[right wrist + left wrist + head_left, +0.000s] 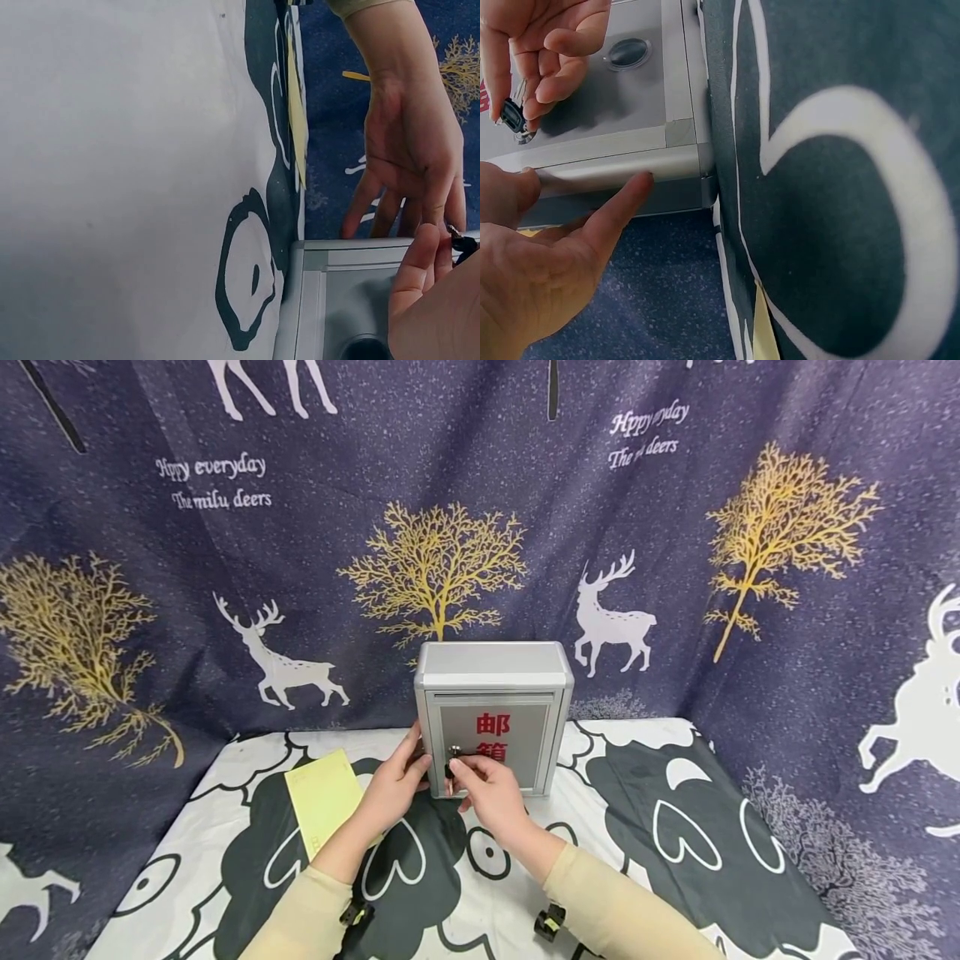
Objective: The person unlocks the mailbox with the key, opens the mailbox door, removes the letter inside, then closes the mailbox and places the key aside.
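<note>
A silver-grey metal mailbox [491,658] with red characters stands upright on the cloth. My left hand [392,789] rests against its left side, fingers fairly straight, the thumb near the front edge. Low on the door's left part, my right hand [491,795] pinches a black-headed key [512,116] between thumb and fingers. The key is right at the small round lock [526,137], and my fingers partly hide it. A dark round window [628,52] is set lower in the door.
A yellow envelope [322,797] lies left of the mailbox, partly under my left forearm. Black-and-white patterned cloth [585,860] covers the table. Behind the mailbox hangs a dark blue curtain [480,460] with deer and trees.
</note>
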Tool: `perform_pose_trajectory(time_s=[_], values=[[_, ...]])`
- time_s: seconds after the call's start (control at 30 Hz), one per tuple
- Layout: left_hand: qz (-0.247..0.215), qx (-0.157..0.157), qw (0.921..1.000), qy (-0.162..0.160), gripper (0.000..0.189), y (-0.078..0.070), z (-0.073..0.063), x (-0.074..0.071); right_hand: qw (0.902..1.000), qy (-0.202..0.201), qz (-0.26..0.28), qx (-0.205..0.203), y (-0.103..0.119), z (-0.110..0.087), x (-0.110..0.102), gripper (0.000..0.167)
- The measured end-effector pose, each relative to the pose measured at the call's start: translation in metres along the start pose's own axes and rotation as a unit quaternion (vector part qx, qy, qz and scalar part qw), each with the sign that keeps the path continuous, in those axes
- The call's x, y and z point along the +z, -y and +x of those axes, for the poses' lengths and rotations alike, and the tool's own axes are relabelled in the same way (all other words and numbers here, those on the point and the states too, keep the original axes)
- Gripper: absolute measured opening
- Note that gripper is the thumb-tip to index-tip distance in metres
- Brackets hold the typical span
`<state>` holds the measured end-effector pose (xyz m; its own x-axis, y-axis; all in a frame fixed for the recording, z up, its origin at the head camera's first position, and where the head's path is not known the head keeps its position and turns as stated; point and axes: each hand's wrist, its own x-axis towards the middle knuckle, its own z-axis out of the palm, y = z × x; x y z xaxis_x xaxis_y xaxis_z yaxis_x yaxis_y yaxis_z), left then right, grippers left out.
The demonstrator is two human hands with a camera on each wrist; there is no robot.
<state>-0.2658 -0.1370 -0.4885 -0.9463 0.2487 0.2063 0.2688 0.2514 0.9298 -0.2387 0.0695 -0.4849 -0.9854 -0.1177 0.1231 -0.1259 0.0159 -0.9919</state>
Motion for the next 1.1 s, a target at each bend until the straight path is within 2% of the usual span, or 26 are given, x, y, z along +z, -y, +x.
perform_pose_trajectory(time_s=[0.67,1.1], values=[[0.015,-0.005,0.9999,-0.007,0.067,-0.001,0.000,0.002,0.9999,-0.012,-0.003,-0.005,0.005,0.002,-0.002,0.035],[0.026,-0.004,0.9996,-0.008,0.067,-0.001,0.000,0.003,0.9980,-0.013,-0.061,0.007,0.016,0.004,-0.007,0.037]])
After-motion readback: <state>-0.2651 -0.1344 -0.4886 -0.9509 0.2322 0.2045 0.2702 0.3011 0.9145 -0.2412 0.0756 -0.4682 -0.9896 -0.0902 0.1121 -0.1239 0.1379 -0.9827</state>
